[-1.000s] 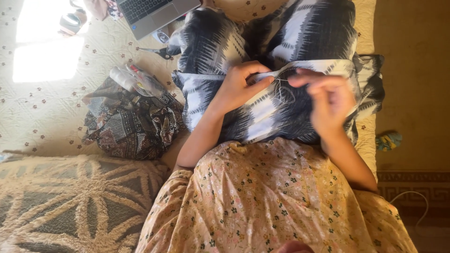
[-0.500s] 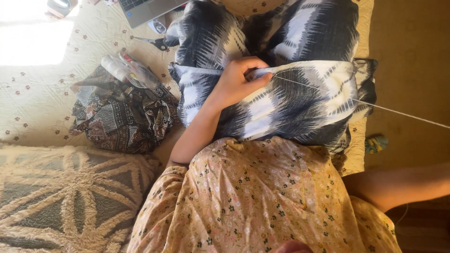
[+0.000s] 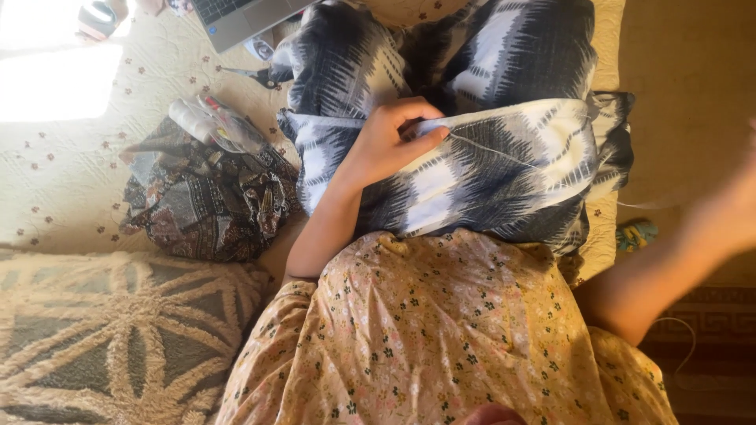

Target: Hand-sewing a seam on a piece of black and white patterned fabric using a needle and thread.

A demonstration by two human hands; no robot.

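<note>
The fingers of the left hand (image 3: 390, 142) pinch a folded edge of the blue and white cloth (image 3: 504, 169), with the thumb on top. The cloth lies across the lap, on the flowery dress (image 3: 441, 338). A thin thread (image 3: 504, 153) comes out from the pinched spot and runs to the right across the cloth. The right hand (image 3: 744, 197) is far out at the right side of the picture. It is blurry, so I cannot tell if its fingers are closed on the thread or on a needle.

It looks like sewing with a stitch being pulled tight. I cannot see how much of the edge is sewn, so I cannot say how much is left.

The right side has open room. On the left, a patterned bag (image 3: 205, 193) lies just beside the cloth on the bed cover (image 3: 63, 181). Scissors (image 3: 256, 76) and a laptop (image 3: 244, 16) lie near the top.
</note>
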